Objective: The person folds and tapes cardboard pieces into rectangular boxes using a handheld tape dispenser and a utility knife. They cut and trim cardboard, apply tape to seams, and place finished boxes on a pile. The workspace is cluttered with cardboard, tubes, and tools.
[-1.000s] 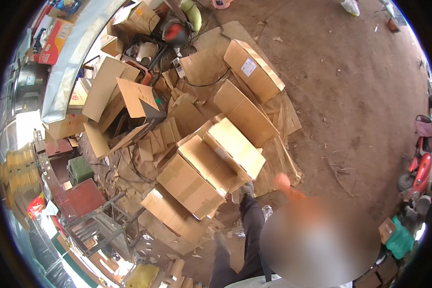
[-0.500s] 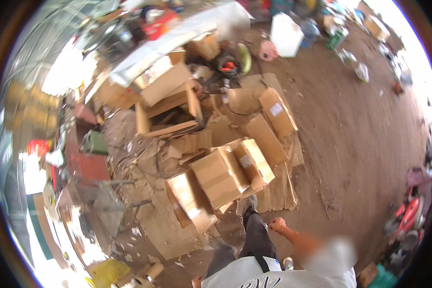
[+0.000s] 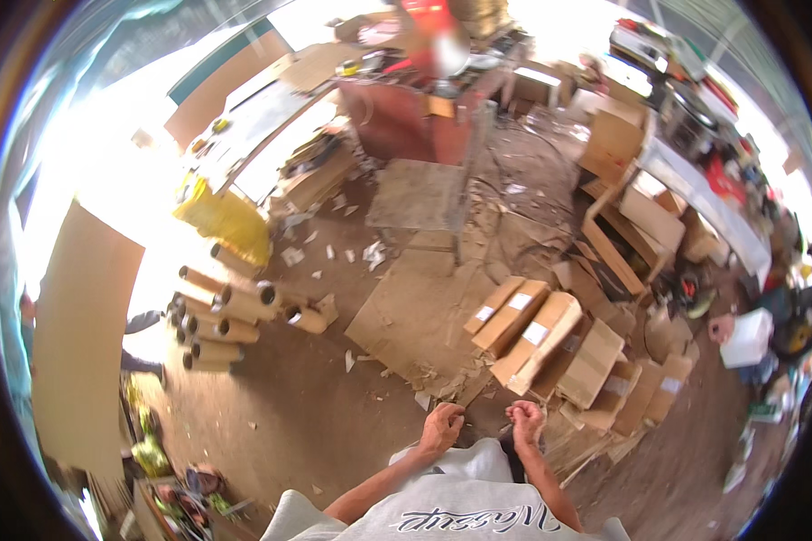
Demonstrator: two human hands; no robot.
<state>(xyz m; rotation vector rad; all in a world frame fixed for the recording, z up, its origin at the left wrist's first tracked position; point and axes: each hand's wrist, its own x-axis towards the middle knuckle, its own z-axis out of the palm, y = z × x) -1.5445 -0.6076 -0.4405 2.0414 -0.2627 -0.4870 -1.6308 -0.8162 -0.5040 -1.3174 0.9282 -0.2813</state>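
Both of my hands are in front of my body, a short gap apart. My left hand (image 3: 444, 427) has its fingers curled together and pointing inward. My right hand (image 3: 526, 422) is raised with the fingers folded in, almost a fist. Whatever either one holds, if anything, is too small to make out. Nearest to my right hand is a row of cardboard boxes (image 3: 537, 343), closely lined up on the ground and leaning on one another. Ahead of my left hand lies a flat cardboard sheet (image 3: 406, 311) with torn scraps at its near edge.
Cardboard tubes (image 3: 236, 305) stand in a cluster to the left, beside a yellow sack (image 3: 226, 221). At far left another person stands behind a tall cardboard panel (image 3: 86, 334). A red cabinet (image 3: 406, 122) and a board-topped cart (image 3: 415, 194) are ahead. An open carton (image 3: 622, 239) sits right.
My view has swung left, so the boxes now lie to the right. My left hand has come up from the lower edge to the front, near my right hand. The tubes and another person have appeared.
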